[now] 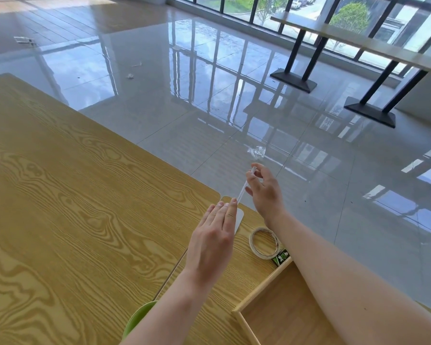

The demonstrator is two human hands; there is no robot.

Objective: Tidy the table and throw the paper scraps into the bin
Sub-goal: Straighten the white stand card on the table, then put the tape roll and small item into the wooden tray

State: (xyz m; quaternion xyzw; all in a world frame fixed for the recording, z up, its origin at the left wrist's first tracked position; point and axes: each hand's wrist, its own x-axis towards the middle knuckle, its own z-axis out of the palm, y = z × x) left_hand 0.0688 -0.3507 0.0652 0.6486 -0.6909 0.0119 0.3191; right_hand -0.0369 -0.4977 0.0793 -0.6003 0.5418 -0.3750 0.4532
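My left hand (215, 235) lies flat with straight fingers on a grey sheet (240, 217) at the far right corner of the wooden table (72, 195). My right hand (264, 190) is just beyond the table's edge and pinches a thin clear strip (244, 188). The strip runs from its fingertips down to the tip of my left forefinger. A crumpled clear scrap (256, 151) lies on the floor past my right hand. Two small white scraps (130, 75) lie farther off on the floor.
A roll of tape (264, 242) lies on the table under my right forearm, next to a small dark green packet (280, 257). An open wooden box (284, 310) sits at the near right. A green bowl's rim (138, 317) shows below my left arm. Black-legged tables (306, 56) stand by the windows.
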